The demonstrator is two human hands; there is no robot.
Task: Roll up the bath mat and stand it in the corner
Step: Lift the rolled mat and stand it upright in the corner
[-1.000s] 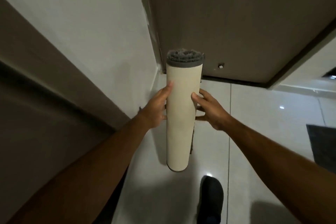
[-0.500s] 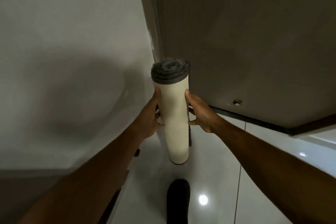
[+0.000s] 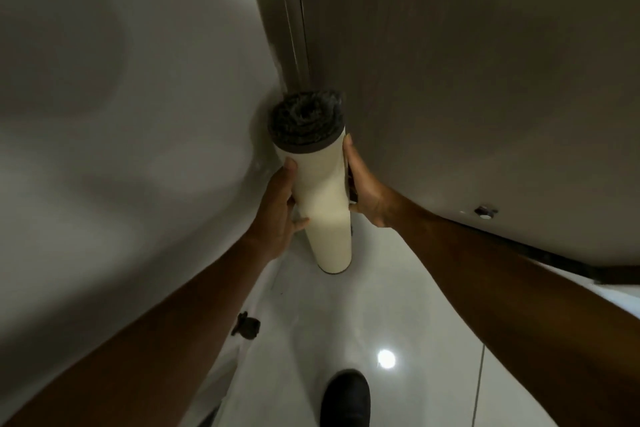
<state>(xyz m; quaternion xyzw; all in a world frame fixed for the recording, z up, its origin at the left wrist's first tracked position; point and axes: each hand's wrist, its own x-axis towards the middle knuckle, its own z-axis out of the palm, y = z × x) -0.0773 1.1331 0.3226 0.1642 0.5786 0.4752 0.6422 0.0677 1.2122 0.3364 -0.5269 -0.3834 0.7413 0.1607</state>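
Cream-backed rolled bath mat [image 3: 320, 198], upright in the corner, is gripped on the left by the left hand [image 3: 278, 215] and on the right by the right hand [image 3: 367, 191].

The rolled bath mat [image 3: 320, 198] is being held upright in the corner, with the wall [image 3: 138, 114] to its left and the door [image 3: 467, 80] behind and to its right. It is being flanked by the left hand [image 3: 277, 215] and right hand [image 3: 367, 191], its lower end at the floor [image 3: 398, 305]. A shoe [image 3: 346, 399] is being kept nearer, on the floor.
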